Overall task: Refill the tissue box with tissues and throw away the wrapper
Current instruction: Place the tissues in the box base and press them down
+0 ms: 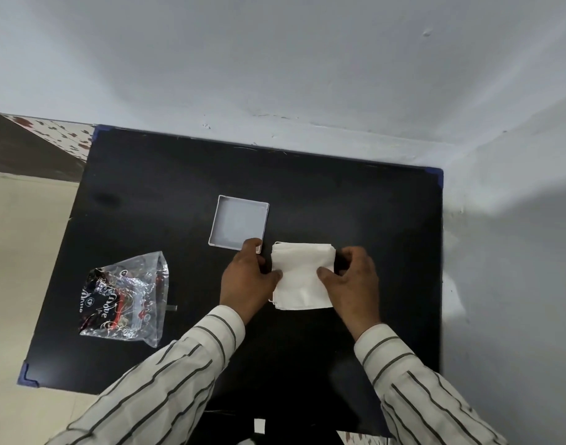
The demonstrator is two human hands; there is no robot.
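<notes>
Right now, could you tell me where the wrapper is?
The wrapper lies on the table's left side, apart from the left hand and box.

One open box (239, 224), one stack of tissues (299, 276) and one crumpled wrapper (125, 300) are counted on one dark surface (355, 203). Two hands are seen: one left hand (247, 281) and one right hand (352, 281). Two striped sleeves are seen.

bare black table (355, 200) right of open tissue box (239, 223), wrapper (124, 300) well left, walls (307, 75) close behind
</notes>
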